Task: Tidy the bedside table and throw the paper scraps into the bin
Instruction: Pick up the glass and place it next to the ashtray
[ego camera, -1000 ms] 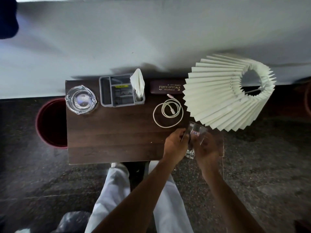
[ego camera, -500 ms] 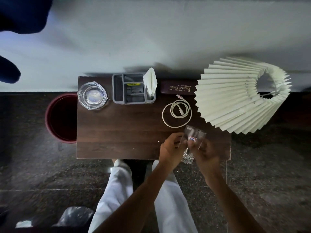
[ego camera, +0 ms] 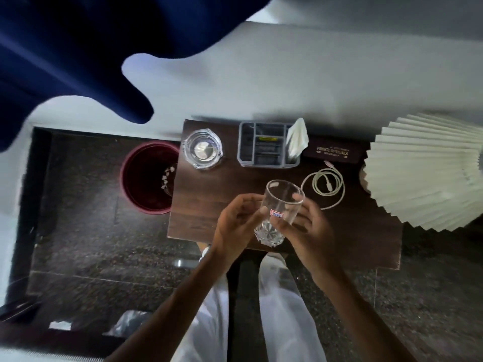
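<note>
Dark wood bedside table (ego camera: pixel 230 186) lies under a clear glass (ego camera: pixel 280 202), held tilted above its near edge by both hands, left hand (ego camera: pixel 235 228) and right hand (ego camera: pixel 311 231) curled round its sides, red bin (ego camera: pixel 125 178) just beside the table.

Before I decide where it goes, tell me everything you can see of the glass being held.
The glass is a clear, seemingly empty tumbler: smooth walls, a cut, faceted base, and a small red-edged sticker with handwriting on its side. It is tilted, mouth up towards the camera, above the near part of the table. The left hand and right hand grip it from either side.
</note>
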Demonstrator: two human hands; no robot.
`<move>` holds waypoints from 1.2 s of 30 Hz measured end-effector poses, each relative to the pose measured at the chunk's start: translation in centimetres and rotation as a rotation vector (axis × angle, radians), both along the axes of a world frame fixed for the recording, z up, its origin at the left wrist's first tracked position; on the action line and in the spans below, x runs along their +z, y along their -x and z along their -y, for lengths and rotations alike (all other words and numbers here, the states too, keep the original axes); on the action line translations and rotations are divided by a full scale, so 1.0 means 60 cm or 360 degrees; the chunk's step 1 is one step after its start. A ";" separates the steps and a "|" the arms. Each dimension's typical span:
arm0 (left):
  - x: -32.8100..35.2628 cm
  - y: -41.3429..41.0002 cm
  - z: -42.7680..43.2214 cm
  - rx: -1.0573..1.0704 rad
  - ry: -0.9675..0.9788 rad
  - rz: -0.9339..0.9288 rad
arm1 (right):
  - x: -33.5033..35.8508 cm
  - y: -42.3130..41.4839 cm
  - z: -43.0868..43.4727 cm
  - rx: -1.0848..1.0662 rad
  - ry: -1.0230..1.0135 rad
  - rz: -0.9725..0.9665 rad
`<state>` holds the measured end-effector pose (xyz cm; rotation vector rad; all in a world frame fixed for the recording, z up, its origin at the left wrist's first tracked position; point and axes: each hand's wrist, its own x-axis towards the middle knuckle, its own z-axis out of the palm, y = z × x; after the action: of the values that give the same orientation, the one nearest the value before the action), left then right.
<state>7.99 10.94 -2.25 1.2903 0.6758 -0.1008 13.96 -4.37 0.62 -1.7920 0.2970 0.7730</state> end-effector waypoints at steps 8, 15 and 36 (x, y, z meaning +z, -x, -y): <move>0.035 -0.021 -0.163 0.0194 -0.0185 0.0156 | 0.019 -0.052 -0.176 0.0253 -0.0171 0.0274; 0.000 -0.070 -0.256 0.0366 -0.0413 0.0074 | -0.003 -0.104 -0.286 0.0466 -0.0055 0.0616; -0.069 -0.095 -0.291 0.0412 -0.0344 -0.0162 | -0.105 -0.122 -0.338 0.0654 0.0281 0.0849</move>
<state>13.67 28.39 -6.38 1.3988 0.9554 0.1220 21.30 15.90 -5.69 -2.1821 -0.3764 0.5247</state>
